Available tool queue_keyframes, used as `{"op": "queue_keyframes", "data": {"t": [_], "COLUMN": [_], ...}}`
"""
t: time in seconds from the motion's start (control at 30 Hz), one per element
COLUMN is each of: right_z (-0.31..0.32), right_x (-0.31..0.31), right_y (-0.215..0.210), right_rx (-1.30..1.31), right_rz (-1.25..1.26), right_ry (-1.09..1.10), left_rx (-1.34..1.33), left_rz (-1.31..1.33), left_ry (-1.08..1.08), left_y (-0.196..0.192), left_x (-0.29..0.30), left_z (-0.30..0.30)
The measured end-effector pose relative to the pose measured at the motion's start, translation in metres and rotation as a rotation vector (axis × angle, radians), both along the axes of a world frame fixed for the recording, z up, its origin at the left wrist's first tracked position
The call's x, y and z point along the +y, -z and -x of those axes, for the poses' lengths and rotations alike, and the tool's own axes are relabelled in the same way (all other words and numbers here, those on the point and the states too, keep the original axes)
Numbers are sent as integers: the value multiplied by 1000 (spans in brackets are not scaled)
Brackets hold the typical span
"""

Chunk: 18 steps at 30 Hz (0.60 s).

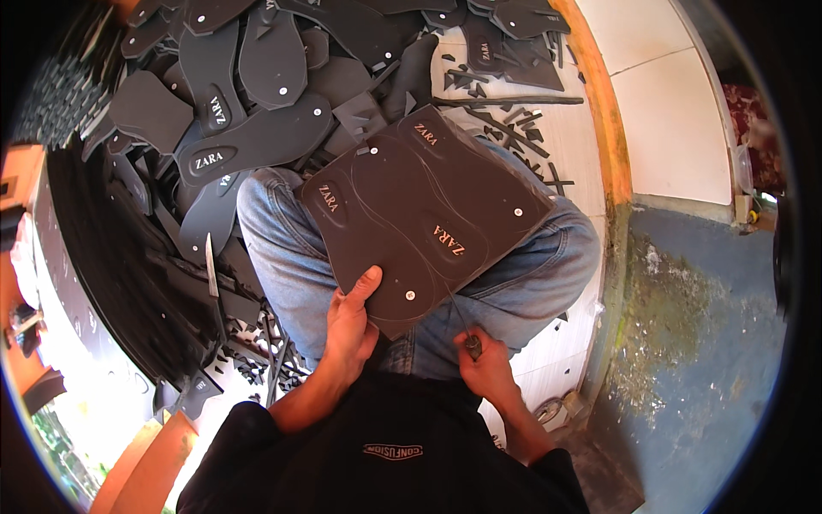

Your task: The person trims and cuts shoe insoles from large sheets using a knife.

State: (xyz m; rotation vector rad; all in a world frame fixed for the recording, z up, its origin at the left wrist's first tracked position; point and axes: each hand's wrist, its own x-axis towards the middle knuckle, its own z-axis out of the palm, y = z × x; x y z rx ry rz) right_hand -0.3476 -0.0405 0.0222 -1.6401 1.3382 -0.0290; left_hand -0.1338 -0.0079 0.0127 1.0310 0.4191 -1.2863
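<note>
Judging the dark sheet (402,218) light and bendable, I favour edge holds: left hand (349,324) pinching its near-left edge, right hand (493,367) wrapped around the slim tool's handle (473,345).

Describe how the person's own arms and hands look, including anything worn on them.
The left hand and right hand are bare, with no glove, watch or bracelet visible. The forearms are uncovered too. Plain black sleeves end around the elbows, part of a black shirt with a small pale-outlined emblem.
</note>
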Motion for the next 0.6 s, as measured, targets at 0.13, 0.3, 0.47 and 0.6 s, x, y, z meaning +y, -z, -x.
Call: {"op": "queue_keyframes", "data": {"t": [0.13,0.3,0.47,0.6], "right_z": [-10,-13,-21,-28], "right_x": [0,0,-6,-14], "right_y": [8,15,17,18], "right_rx": [11,37,67,99], "right_rz": [-58,21,-31,-47], "right_ry": [29,-7,-9,-66], "left_rx": [-37,-77,-105,-113], "left_rz": [20,49,64,70], "left_ry": [-22,-11,-8,-13], "left_y": [4,11,16,15], "left_x": [4,7,10,9], "left_z": [0,-2,-4,-6]}}
